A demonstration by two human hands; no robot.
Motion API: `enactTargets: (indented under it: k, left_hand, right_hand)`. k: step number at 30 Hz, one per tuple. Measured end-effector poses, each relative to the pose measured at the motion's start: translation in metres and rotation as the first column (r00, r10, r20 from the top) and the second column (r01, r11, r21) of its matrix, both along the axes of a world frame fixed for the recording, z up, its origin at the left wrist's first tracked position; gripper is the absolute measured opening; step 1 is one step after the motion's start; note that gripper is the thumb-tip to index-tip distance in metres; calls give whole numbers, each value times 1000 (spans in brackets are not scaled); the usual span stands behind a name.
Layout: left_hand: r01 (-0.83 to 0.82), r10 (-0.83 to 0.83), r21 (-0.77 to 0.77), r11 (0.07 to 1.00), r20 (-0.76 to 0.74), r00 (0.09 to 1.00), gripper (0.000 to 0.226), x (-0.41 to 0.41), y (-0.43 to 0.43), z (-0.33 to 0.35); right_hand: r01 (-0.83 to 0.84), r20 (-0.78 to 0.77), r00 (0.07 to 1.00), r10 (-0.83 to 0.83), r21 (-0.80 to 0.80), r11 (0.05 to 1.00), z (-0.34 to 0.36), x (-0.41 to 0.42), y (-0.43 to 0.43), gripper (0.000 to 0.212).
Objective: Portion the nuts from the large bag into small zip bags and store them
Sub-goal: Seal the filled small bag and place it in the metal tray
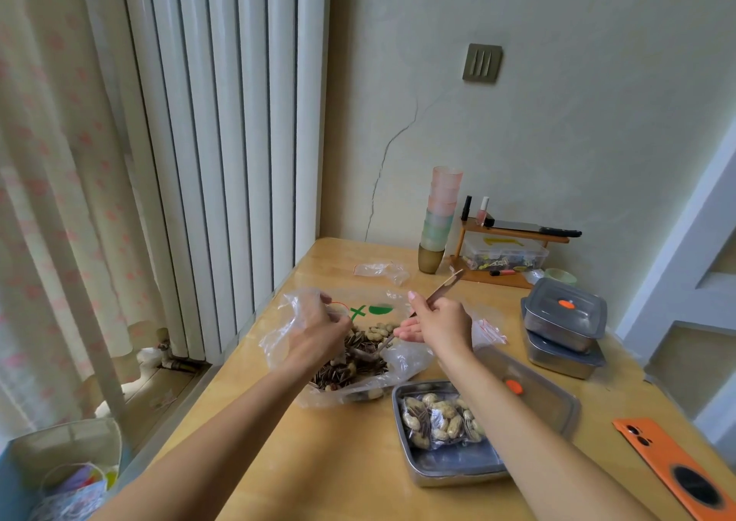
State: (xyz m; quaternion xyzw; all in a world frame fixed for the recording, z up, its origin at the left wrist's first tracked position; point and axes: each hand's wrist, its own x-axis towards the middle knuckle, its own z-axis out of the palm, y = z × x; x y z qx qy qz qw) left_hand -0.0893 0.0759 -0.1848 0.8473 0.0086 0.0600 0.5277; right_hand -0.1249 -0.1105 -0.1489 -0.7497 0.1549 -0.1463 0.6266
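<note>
The left hand [318,331] grips the rim of the large clear plastic bag [402,363] of peanuts and striped seeds on the wooden tabletop [318,461], fingers curled into the film. Best to hold that mouth wide while the right hand [436,321], fingers pinching the long brown scoop [446,285], lifts level loads. One filled small zip bag [438,421] lies in the steel tray [450,472].

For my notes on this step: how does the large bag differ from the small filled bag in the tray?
The large bag lies open on the table, gripped by the left hand; the small bag lies in the metal tray, no hand on it. The large bag bears green and orange print; the small bag is plain. Both are clear plastic holding peanuts and seeds.
</note>
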Motion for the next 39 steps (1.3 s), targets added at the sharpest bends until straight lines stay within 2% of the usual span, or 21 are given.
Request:
enactTargets:
  k: [3,5,10,14,18,21,24,29,34,37,39]
  left_hand:
    - [52,-52,-9,999,-10,999,38,3,1,-5]
    - [49,-49,14,999,1,999,34,3,0,-5]
    - [51,-51,40,998,-1,999,33,7,-1,-8]
    - [72,-72,34,997,-15,997,36,12,0,-11]
    - [88,-80,104,991,-82,993,31,9,-1,-15]
    - [87,-78,111,990,-81,994,37,9,-1,-16]
    - [67,-62,82,994,-60,996,41,13,-1,-16]
    - [55,-53,104,993,-23,998,45,15,-4,-14]
    - [88,-84,115,989,-36,996,59,15,-8,-17]
    - [136,-134,158,978,-26,991,52,14,-11,-22]
    - [167,-165,190,967,-26,986,55,17,-12,-27]
  right_hand:
    - [57,30,998,-59,40,998,-8,5,0,36]
    - [77,74,994,-79,32,997,-11,7,1,33]
    - [83,166,984,-68,-82,993,-20,11,7,25]
    - [75,171,984,-42,-188,979,-29,15,10,18]
    - [37,107,994,-25,-108,993,-35,16,11,11]
    - [36,23,999,-37,52,998,-35,15,8,18]
    - [84,-15,996,-83,102,991,-34,15,3,21]
    - [130,25,991,-131,34,991,-17,11,-5,27]
    - [163,99,983,-155,-80,983,12,2,-12,37]
    - [169,137,979,-153,-110,980,23,-4,-12,39]
    - [158,163,977,-135,-139,978,28,-8,-12,40]
